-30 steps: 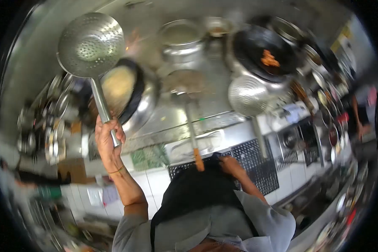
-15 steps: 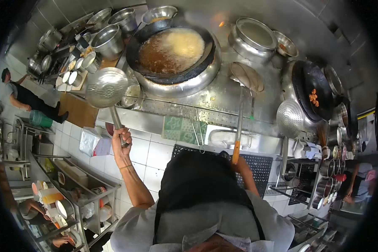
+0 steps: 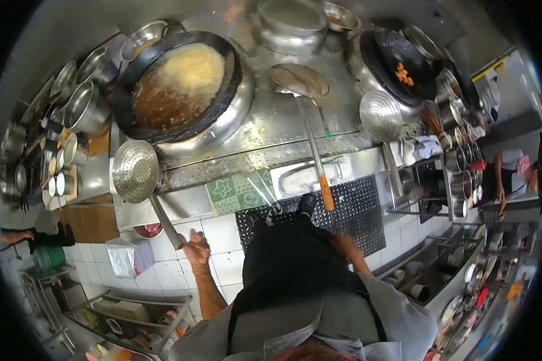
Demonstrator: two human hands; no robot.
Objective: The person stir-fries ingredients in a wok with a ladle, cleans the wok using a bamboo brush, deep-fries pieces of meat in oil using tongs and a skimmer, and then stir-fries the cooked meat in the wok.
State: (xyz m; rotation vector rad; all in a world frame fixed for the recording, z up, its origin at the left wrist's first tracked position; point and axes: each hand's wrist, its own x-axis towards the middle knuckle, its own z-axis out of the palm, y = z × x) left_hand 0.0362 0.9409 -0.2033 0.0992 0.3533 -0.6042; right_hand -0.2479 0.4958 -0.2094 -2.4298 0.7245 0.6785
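My left hand (image 3: 196, 248) is beside the handle end of a perforated metal skimmer (image 3: 135, 171), its fingers apart and off the handle. The skimmer rests on the counter's left part, in front of a large black wok (image 3: 123, 96) of bubbling brown oil with pale foam. My right hand (image 3: 345, 246) hangs low near my apron, blurred, its fingers not clear. Above it, a wooden-handled strainer (image 3: 300, 81) lies on the steel stove top. A second perforated skimmer (image 3: 380, 116) leans by the right wok (image 3: 420, 81), which holds orange-brown pieces.
A lidded metal pot (image 3: 290, 27) stands at the back centre. Metal pots (image 3: 85, 108) crowd the left side. A green patterned cloth (image 3: 241, 191) lies on the front edge, with tongs (image 3: 265, 194) over it. Other people are at the far left and far right (image 3: 512, 174).
The skimmer that my left hand held has come down onto the counter, and that hand has let go. My right hand has dropped lower. The view has shifted, with my feet now visible.
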